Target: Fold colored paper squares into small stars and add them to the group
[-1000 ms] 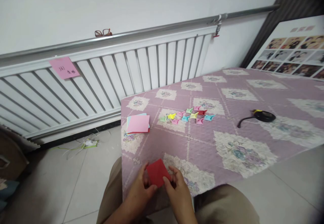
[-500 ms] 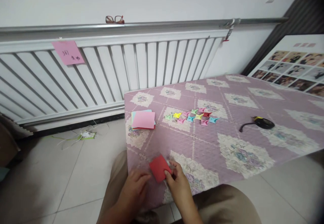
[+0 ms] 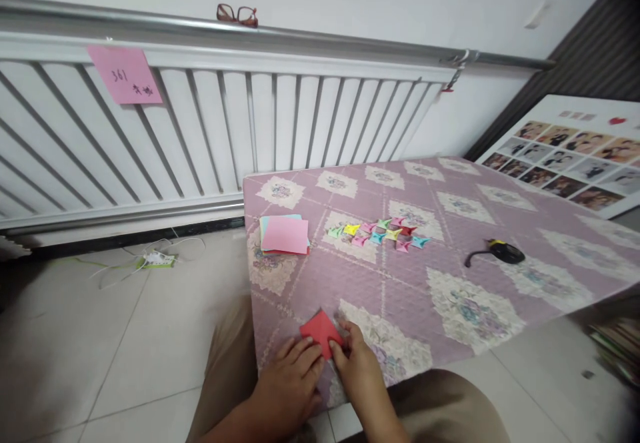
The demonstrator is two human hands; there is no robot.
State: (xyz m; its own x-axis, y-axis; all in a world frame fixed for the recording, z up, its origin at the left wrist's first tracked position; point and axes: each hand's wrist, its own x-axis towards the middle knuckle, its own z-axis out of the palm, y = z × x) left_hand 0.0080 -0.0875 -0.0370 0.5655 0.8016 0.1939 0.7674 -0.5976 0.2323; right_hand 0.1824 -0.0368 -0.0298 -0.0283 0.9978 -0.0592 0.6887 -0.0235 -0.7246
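A small red paper square (image 3: 320,328), turned cornerwise, lies on the patterned tablecloth near the front edge. My left hand (image 3: 295,376) rests with its fingers stretched flat over the paper's lower left side. At the right corner, my right hand (image 3: 356,356) pinches the paper between thumb and fingers. Beyond them sits a stack of coloured paper sheets (image 3: 286,235), pink on top. Several small folded paper pieces (image 3: 379,233) in pink, green, yellow, blue and red are grouped right of the stack.
A black object with a curved end (image 3: 506,251) lies on the right of the table (image 3: 345,279). Behind stands a white radiator (image 3: 285,119) with a pink note (image 3: 125,76); glasses (image 3: 237,15) rest on the pipe. A photo board (image 3: 565,156) leans at the right.
My left hand has moved right and laid its fingers on the red paper. My right hand still grips the right corner. The camera view has tilted.
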